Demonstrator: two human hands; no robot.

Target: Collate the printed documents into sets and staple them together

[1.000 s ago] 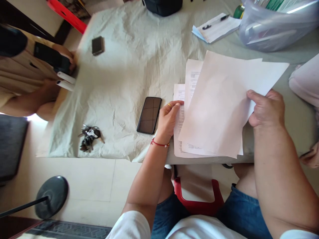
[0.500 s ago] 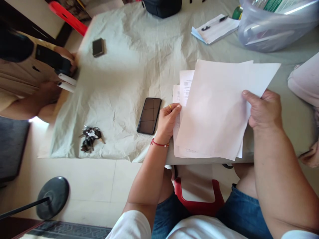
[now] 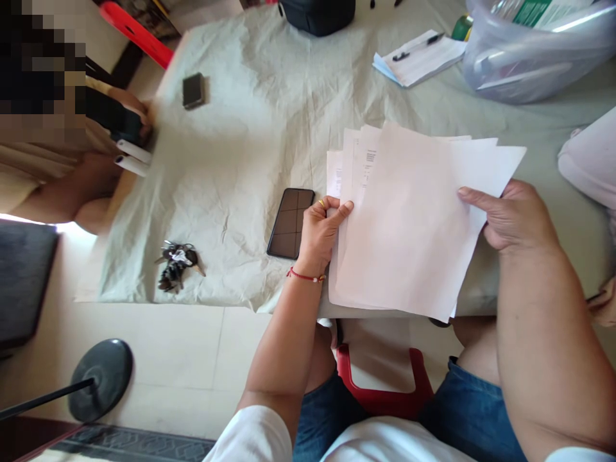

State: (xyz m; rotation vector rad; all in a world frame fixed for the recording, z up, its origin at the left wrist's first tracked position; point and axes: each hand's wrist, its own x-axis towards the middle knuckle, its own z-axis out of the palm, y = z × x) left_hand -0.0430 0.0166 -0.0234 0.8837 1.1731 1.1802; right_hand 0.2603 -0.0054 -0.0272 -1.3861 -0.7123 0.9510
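Observation:
Several sheets of paper (image 3: 414,224) are fanned out between my two hands at the table's near edge. The top sheet shows a blank white face, and printed lines show on the sheets sticking out at the left. My left hand (image 3: 325,231) pinches the left edges, thumb on top. At the right edge my right hand (image 3: 514,215) grips the sheets, its thumb lying across the face and its fingers hidden beneath. A dark smartphone (image 3: 289,223) lies on the table just left of my left hand.
The table has a wrinkled pale green cover (image 3: 231,147). On it are a bunch of keys (image 3: 178,264), a small dark box (image 3: 193,91), a black case (image 3: 317,16), a pen (image 3: 418,45) on folded papers (image 3: 433,61), and a plastic bag (image 3: 524,64). Another person sits at the left.
The sheets have spread further apart at the top and left, with more edges showing. My left thumb now lies over the stack's edge. My right hand has shifted slightly lower with its corner.

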